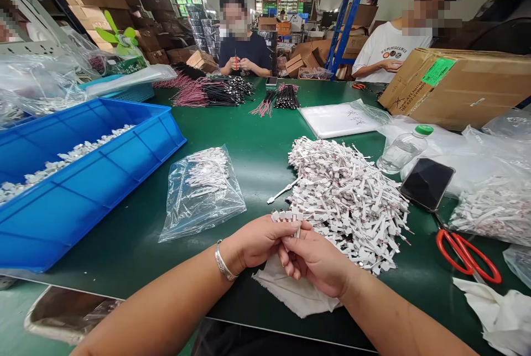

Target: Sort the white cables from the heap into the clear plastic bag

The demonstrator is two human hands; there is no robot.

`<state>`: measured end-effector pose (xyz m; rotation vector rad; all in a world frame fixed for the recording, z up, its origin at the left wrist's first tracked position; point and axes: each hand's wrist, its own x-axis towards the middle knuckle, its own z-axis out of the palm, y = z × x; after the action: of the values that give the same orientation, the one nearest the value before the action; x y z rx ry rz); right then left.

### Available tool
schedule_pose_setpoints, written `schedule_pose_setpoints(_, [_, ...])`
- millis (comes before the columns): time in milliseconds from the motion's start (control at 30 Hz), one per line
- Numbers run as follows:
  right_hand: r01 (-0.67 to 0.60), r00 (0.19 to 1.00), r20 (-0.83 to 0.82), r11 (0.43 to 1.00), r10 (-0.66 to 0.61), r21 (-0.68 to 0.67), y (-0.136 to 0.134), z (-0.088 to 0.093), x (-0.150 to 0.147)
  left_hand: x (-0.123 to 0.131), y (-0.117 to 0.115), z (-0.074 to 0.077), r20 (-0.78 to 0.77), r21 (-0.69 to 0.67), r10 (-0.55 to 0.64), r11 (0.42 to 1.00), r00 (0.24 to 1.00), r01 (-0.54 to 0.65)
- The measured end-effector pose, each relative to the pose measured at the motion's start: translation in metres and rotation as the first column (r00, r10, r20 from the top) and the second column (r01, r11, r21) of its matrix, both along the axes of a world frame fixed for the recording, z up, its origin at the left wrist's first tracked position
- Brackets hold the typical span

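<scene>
The left hand (259, 242) pinches a row of blocky white plastic connectors (287, 215) at its fingertips; the right hand (321, 262) presses against it, though I cannot tell its grip. From them, a bristly, jumbled heap (348, 195) lies at two o'clock, a crinkled clear bag (186, 223) at ten, frayed cloth (296, 295) at six.

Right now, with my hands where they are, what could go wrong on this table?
First, the small bunch of white connectors at your left hand and right hand could slip into the loose pile close by. Second, the stray connector at the pile's left edge might get knocked away. Third, the red-handled scissors lie with their blades toward the phone, so a bump might scratch it.
</scene>
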<state>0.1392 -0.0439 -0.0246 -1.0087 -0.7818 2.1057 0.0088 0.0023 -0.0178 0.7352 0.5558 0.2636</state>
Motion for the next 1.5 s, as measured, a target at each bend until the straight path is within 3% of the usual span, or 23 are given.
schedule_pose_setpoints(167, [-0.072,0.984,0.168,0.995,0.059,0.072,0.000,0.005,0.003,-0.003,0.000,0.001,-0.111,0.164,0.091,0.984,0.990,-0.072])
schedule_pose_setpoints(267, [-0.209,0.906,0.407,0.960,0.118,0.186,0.001,0.013,0.014,-0.004,0.001,0.006,-0.133,0.357,0.233,0.918,0.963,-0.173])
schedule_pose_setpoints(333, [-0.209,0.826,0.564,0.926,-0.005,0.315,0.003,0.019,0.023,-0.004,0.002,0.008,-0.108,0.445,0.304,0.866,0.947,-0.227])
schedule_pose_setpoints(400, [-0.100,0.727,0.620,0.849,-0.294,0.519,0.005,0.025,0.031,-0.004,0.003,0.009,-0.083,0.469,0.324,0.847,0.942,-0.250])
schedule_pose_setpoints(467, [0.027,0.627,0.549,0.720,-0.552,0.694,0.008,0.028,0.036,-0.004,0.003,0.009,-0.088,0.449,0.283,0.867,0.955,-0.216])
schedule_pose_setpoints(533, [0.098,0.609,0.464,0.642,-0.643,0.760,0.010,0.027,0.037,-0.005,0.003,0.009,-0.113,0.466,0.214,0.874,0.970,-0.138])
schedule_pose_setpoints(667, [0.086,0.713,0.435,0.684,-0.550,0.724,0.013,0.019,0.031,-0.005,0.001,0.009,-0.147,0.641,0.099,0.768,0.984,0.018])
schedule_pose_setpoints(767, [0.012,0.734,0.460,0.688,-0.499,0.726,0.014,0.014,0.028,-0.003,-0.001,0.008,-0.184,0.723,0.104,0.688,0.977,0.063])
schedule_pose_setpoints(833, [-0.011,0.706,0.446,0.622,-0.549,0.783,0.013,0.012,0.028,-0.002,-0.001,0.006,-0.208,0.749,0.120,0.657,0.971,0.079])
schedule_pose_setpoints(1000, [0.004,0.579,0.317,0.392,-0.751,0.920,0.006,0.015,0.028,-0.002,-0.003,0.006,-0.209,0.820,0.193,0.569,0.959,0.065])
schedule_pose_setpoints(1133, [0.136,0.491,0.196,0.297,-0.849,0.945,0.001,0.018,0.028,-0.003,-0.002,0.005,-0.260,0.866,0.243,0.488,0.935,0.114])
schedule_pose_setpoints(1200, [0.216,0.472,0.171,0.302,-0.865,0.929,0.001,0.017,0.029,-0.003,0.001,0.003,-0.262,0.883,0.284,0.457,0.922,0.110])
schedule_pose_setpoints(1267, [0.285,0.489,0.172,0.343,-0.855,0.895,0.004,0.016,0.028,-0.004,0.006,0.000,-0.260,0.887,0.330,0.453,0.907,0.089])
schedule_pose_setpoints(1400, [0.358,0.560,0.182,0.434,-0.808,0.827,0.010,0.019,0.025,-0.007,0.019,-0.007,-0.247,0.867,0.434,0.499,0.866,-0.003])
schedule_pose_setpoints(1500, [0.343,0.608,0.198,0.479,-0.769,0.808,0.006,0.029,0.028,-0.007,0.027,-0.012,-0.233,0.852,0.485,0.519,0.843,-0.063])
